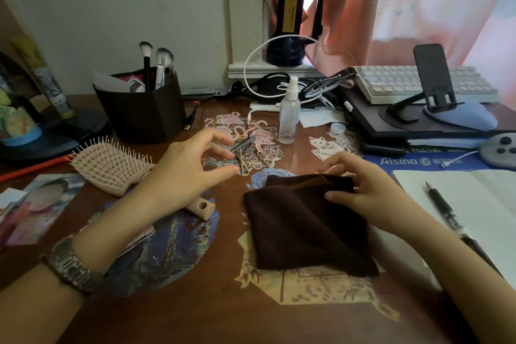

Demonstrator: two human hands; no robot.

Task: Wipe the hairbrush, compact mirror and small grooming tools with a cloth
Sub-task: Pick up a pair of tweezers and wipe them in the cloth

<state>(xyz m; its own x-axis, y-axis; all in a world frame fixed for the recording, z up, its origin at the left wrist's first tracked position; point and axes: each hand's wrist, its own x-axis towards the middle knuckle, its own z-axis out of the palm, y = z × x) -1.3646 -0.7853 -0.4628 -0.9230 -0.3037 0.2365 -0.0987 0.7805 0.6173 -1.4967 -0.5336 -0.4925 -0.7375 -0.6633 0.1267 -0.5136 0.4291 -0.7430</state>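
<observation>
A pink vented hairbrush (110, 165) lies bristles up on the brown desk at the left; my forearm covers part of its handle. Small metal grooming tools (243, 153) lie in a loose pile at the desk's middle. My left hand (192, 167) hovers just left of them, fingers spread and loosely bent, holding nothing. A folded dark brown cloth (301, 223) lies on the desk at centre right. My right hand (363, 187) pinches its upper right corner between thumb and fingers. No compact mirror can be made out.
A clear spray bottle (289, 112) stands behind the tools. A dark organiser with makeup brushes (142, 109) sits at the back left. A keyboard (418, 84), phone stand (432, 84) and cables fill the back right. An open notebook with a pen (446, 212) lies at the right.
</observation>
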